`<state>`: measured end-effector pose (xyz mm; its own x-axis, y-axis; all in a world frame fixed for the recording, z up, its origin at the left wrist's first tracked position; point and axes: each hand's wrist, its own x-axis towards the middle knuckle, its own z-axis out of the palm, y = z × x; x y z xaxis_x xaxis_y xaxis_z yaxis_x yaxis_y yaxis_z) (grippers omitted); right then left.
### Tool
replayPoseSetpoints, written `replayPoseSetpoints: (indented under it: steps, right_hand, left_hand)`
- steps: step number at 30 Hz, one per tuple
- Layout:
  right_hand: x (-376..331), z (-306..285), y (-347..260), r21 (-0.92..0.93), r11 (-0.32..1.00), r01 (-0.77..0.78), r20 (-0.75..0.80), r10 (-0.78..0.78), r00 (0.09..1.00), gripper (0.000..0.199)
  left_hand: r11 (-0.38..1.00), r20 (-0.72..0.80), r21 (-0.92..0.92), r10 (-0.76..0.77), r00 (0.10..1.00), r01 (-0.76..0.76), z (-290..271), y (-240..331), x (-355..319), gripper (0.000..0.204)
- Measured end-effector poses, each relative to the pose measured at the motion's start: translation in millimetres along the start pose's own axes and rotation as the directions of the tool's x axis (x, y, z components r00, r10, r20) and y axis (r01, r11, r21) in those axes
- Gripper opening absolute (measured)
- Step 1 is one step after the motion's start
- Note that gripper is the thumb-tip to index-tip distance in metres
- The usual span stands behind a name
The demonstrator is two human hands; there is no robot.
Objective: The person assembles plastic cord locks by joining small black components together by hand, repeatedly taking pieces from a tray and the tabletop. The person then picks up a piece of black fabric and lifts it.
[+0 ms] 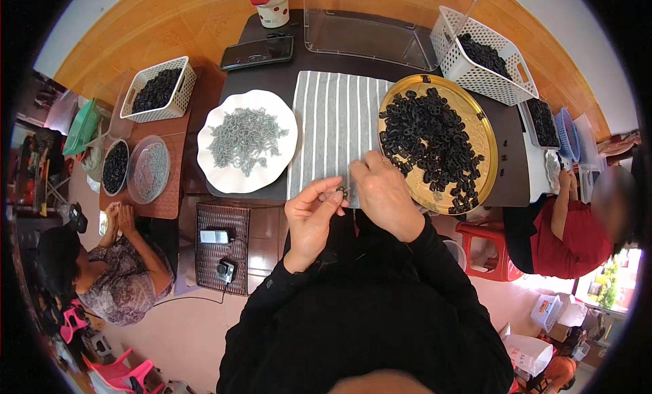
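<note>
My left hand (314, 217) is closed, pinching a small black plastic piece (341, 190) between thumb and fingertips near the front edge of a grey and white striped cloth (333, 122). Just beside it, my right hand (387, 196) has its fingers curled downward over the cloth. Whatever lies in those fingers is hidden. To the right, a round gold tray (483, 173) bears a heap of small black plastic pieces (431, 136), some ring-shaped. On the left, a white wavy-rimmed plate (216, 179) carries a pile of small grey metal pieces (246, 139).
A phone (258, 52), a spotted cup (274, 10) and a clear plastic box (370, 41) stand at the back. White baskets of black pieces flank the table, one on the left (178, 107), one on the right (451, 58). Co-workers sit left (122, 278) and right (570, 234).
</note>
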<state>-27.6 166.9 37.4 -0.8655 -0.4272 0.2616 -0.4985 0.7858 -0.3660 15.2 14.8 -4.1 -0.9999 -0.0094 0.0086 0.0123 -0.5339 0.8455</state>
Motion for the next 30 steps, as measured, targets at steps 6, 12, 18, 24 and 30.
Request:
replayPoseSetpoints:
  steps: [6,12,18,24,30]
  right_hand:
    - [-7,7,4,0.115,0.993,0.012,-0.109,0.001,0.994,0.013]
    - [-26,-5,4,0.048,0.994,0.095,-0.146,-0.087,0.985,0.015]
    - [-39,-2,5,0.42,0.904,-0.076,-0.263,0.202,0.943,0.013]
    - [-46,1,17,0.98,0.145,-0.134,0.032,0.551,0.834,0.013]
    - [-51,2,8,0.981,0.162,-0.111,0.007,0.537,0.843,0.012]
  left_hand:
    - [0.999,0.013,0.035,0.008,1.0,-0.008,4,1,1,0.021]
    - [0.999,0.003,0.05,0.014,1.0,-0.014,1,-2,0,0.021]
    - [0.997,0.03,0.082,-0.003,1.0,0.001,11,-3,0,0.018]
    - [0.999,0.091,0.045,-0.031,0.995,0.027,23,-6,-1,0.017]
    - [0.999,0.072,0.037,0.004,0.997,-0.007,32,-4,-1,0.017]
